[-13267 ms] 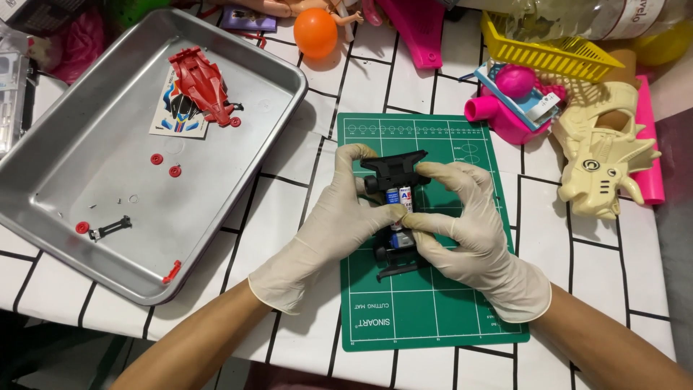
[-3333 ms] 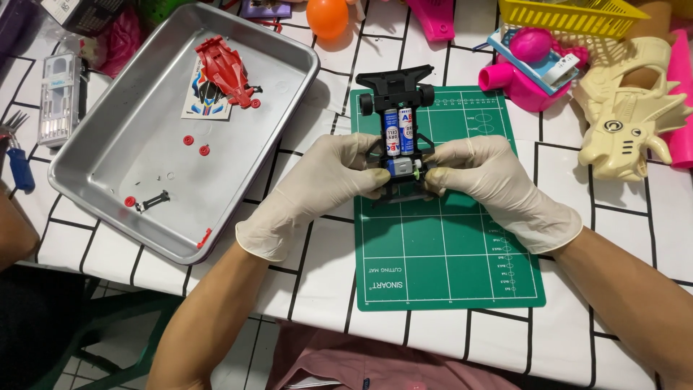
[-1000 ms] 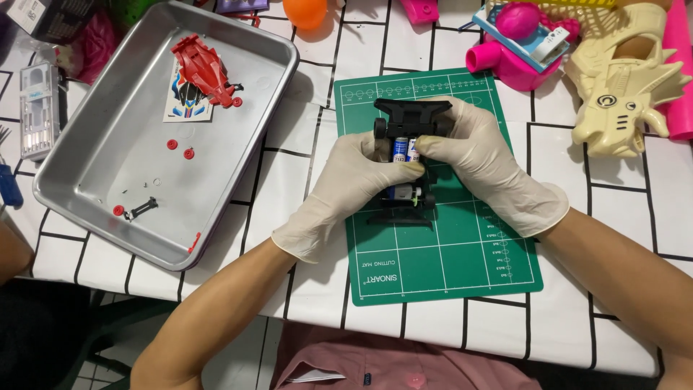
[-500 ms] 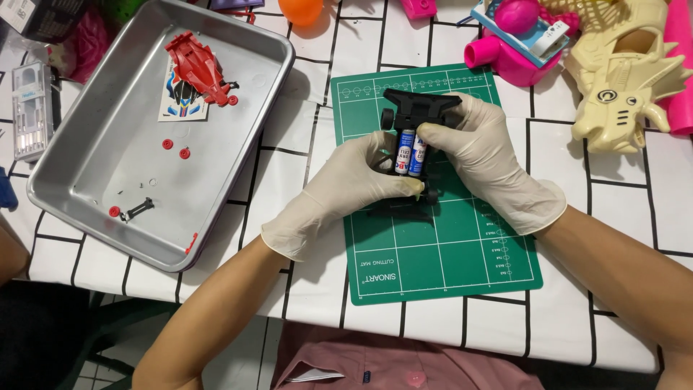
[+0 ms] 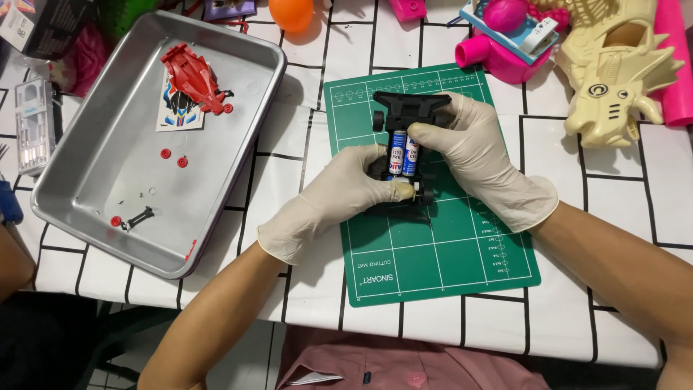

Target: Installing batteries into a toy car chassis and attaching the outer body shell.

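Observation:
A black toy car chassis point(image 5: 406, 115) with two blue and white batteries point(image 5: 403, 153) in its middle rests on a green cutting mat point(image 5: 447, 245). My left hand point(image 5: 333, 198), in a pale glove, grips the near end of the chassis, thumb by a small wheel. My right hand point(image 5: 482, 160), gloved too, holds the chassis from the right side near its far end. The car's red body shell point(image 5: 193, 78) lies apart in a metal tray point(image 5: 94, 209).
The tray also holds a sticker sheet point(image 5: 175, 112), small red parts point(image 5: 172, 158) and a black part point(image 5: 137, 217). Beyond the mat lie an orange ball point(image 5: 291, 12), a pink toy point(image 5: 498, 50) and a cream dragon toy point(image 5: 613, 79). A clear case point(image 5: 32, 126) sits left.
The view has shifted slightly. My hands stay on the chassis over the mat; the left hand's fingers have slid toward its near end and the batteries show more.

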